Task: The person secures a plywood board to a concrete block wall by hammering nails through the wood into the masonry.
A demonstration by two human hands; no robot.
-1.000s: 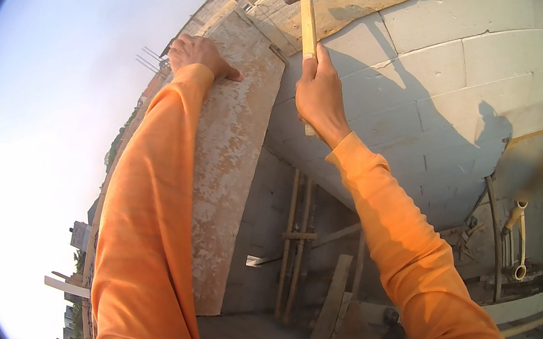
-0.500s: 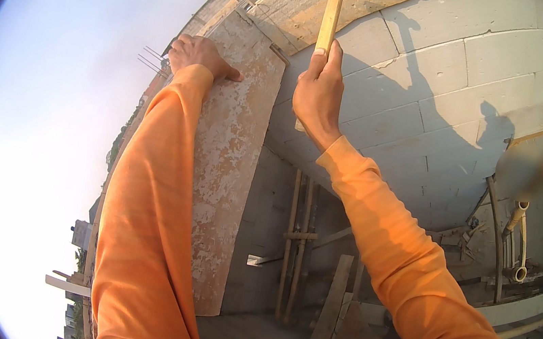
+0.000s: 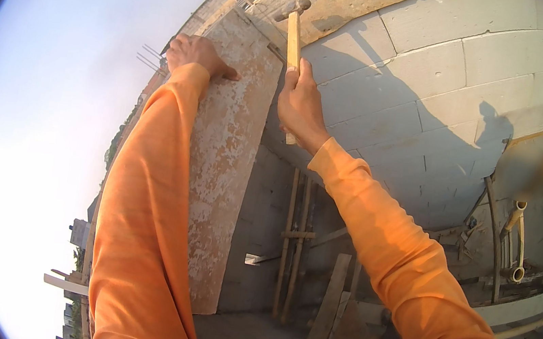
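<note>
A hammer (image 3: 293,37) with a pale wooden handle and a dark metal head is gripped in my right hand (image 3: 303,104). Its head is up, close to the upper right corner of a long plaster-stained board (image 3: 224,156). By that corner a short metal piece (image 3: 276,52) sticks out at the board's edge, just left of the handle. My left hand (image 3: 198,57) holds the board near its upper end, fingers bent over the left edge and thumb lying on the stained face.
A wall of pale blocks (image 3: 425,94) stands on the right, with a timber plank (image 3: 348,5) along its top. Below are upright poles (image 3: 293,241), leaning boards (image 3: 329,301) and a pole with ring-shaped ends (image 3: 520,209). Open sky and a drop lie left.
My right hand has swung the hammer down and to the left, bringing its head closer to the board's upper corner. My left hand keeps its place on the board.
</note>
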